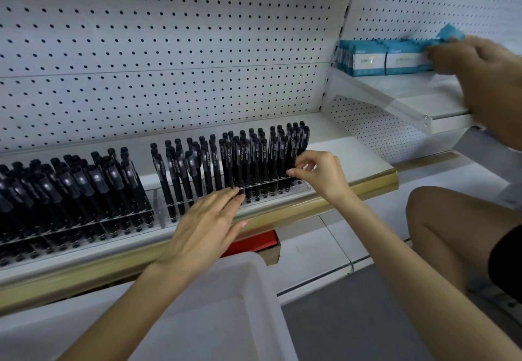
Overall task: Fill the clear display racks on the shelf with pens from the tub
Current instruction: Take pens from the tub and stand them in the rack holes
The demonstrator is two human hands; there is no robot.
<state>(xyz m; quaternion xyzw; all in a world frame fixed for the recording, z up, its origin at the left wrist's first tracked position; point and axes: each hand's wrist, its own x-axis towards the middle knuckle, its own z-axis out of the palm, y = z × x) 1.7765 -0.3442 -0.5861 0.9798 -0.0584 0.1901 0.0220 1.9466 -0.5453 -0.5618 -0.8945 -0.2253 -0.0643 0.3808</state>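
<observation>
Black pens (254,157): upright in clear racks (303,187) on shelf (353,157). Left grip (209,219): fingers straight, touching front-row pens. Right grip (319,174): fingertips pinching one pen at rack's right end. White tub (254,273): below shelf.

Two clear display racks (300,188) on the white shelf (347,157) hold rows of black pens (255,160) standing tilted, above a white tub (262,281).

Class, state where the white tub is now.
Head view: the white tub sits bottom centre, below the shelf's gold edge, under the left forearm.
</observation>
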